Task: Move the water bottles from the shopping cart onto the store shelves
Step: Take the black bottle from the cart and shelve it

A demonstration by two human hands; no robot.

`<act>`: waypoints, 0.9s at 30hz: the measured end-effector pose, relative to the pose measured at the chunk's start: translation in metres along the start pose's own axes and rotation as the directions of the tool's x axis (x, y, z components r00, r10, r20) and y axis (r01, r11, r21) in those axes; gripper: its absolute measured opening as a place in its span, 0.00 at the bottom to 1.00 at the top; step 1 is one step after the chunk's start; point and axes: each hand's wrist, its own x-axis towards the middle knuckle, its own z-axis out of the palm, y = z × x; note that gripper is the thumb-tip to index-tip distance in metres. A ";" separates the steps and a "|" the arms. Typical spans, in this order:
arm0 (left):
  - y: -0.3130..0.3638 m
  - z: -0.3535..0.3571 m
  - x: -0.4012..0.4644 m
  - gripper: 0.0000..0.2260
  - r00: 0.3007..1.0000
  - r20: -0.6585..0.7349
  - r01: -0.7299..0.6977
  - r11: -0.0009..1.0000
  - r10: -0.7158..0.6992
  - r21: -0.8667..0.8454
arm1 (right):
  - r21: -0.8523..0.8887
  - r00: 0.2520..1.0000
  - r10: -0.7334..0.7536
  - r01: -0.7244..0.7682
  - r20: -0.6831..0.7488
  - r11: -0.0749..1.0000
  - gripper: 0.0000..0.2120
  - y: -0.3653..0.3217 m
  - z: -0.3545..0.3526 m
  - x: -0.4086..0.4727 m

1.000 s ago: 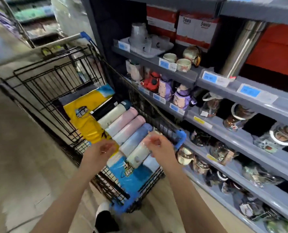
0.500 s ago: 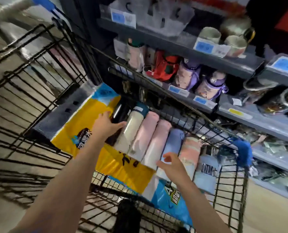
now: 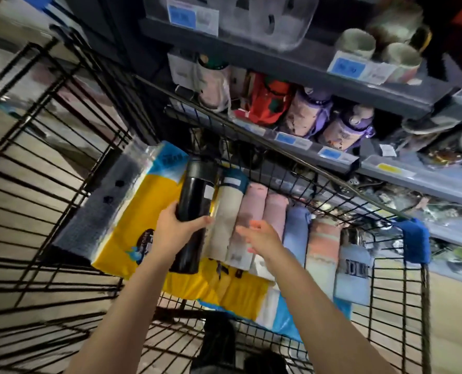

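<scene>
Black bottle point(image 3: 194, 195) within curled left-hand fingers point(image 3: 201, 222); right-hand fingers point(image 3: 254, 225) spread, apart from it.

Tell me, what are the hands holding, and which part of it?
The left hand grips the black bottle around the middle of its body, cap end pointing away. The right hand holds nothing; its fingers are spread above the pink bottle.

Bottles point(image 3: 254, 222) lie in cart point(image 3: 62, 147), shelves point(image 3: 292, 66) behind.
</scene>
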 end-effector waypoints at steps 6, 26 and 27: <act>-0.005 -0.055 -0.072 0.24 0.989 0.070 0.148 0.918 -0.132 -0.368 | -0.143 0.990 0.018 -0.038 -0.140 0.989 0.25 -0.033 0.047 0.032; -0.038 -0.064 -0.073 0.21 0.996 -0.053 0.045 0.932 -0.069 -0.361 | 0.119 0.954 -0.009 0.047 -0.299 0.992 0.43 -0.030 0.093 0.035; -0.037 -0.064 -0.074 0.19 0.997 -0.067 0.024 0.942 -0.049 -0.335 | 0.144 0.963 -0.030 0.071 -0.268 0.987 0.40 -0.029 0.087 0.027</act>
